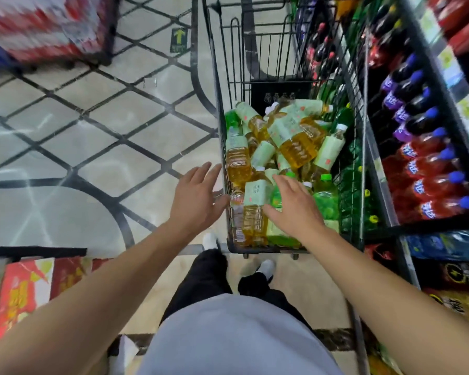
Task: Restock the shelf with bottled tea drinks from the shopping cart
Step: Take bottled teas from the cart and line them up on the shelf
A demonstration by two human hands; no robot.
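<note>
A black wire shopping cart (360, 147) stands in front of me beside the drinks shelf. It holds several amber tea bottles with pale green labels (295, 147), piled loosely, and green bottles (326, 201) along its near right side. My left hand (198, 198) hovers at the cart's near left edge, fingers spread and holding nothing. Fingers straight, my right hand (295, 209) reaches over the near bottles, just above a tea bottle (253, 212) and a green one. Whether it touches them I cannot tell.
The shelf (385, 209) on the right carries rows of red and dark soda bottles (428, 180) with blue caps. Red cartons (33, 290) sit at lower left, and a blurred red stack (46, 28) at upper left. Tiled floor (98, 147) spreads left of the cart.
</note>
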